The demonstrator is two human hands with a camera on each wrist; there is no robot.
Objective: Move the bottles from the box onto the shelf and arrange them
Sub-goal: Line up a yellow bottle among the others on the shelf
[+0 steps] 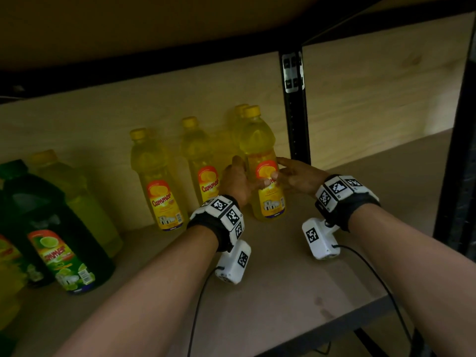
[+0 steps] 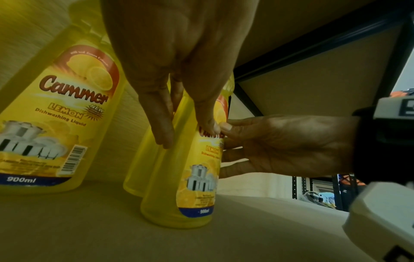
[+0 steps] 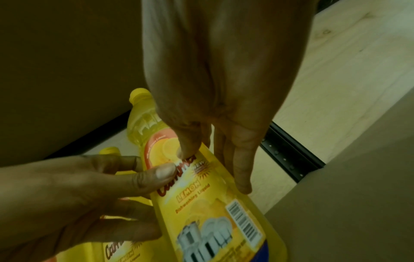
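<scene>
A yellow lemon dishwashing bottle (image 1: 260, 140) stands upright on the wooden shelf (image 1: 296, 292), rightmost in a row of yellow bottles. My left hand (image 1: 240, 176) holds its left side, fingers along the side and thumb on the front label. My right hand (image 1: 283, 172) holds its right side the same way, and the two thumbs meet on the label. The left wrist view shows the bottle (image 2: 192, 195) with its base on the board between the left hand (image 2: 170, 70) and right hand (image 2: 280, 145). From the right wrist, the bottle (image 3: 201, 203) lies under the right hand (image 3: 224, 79).
Two more yellow bottles (image 1: 159, 184) (image 1: 201, 161) stand to the left, with others behind them. A dark green bottle (image 1: 56, 233) stands at the far left. A black upright post (image 1: 295, 119) rises just right of the held bottle. Bare board reaches the front edge (image 1: 334, 323).
</scene>
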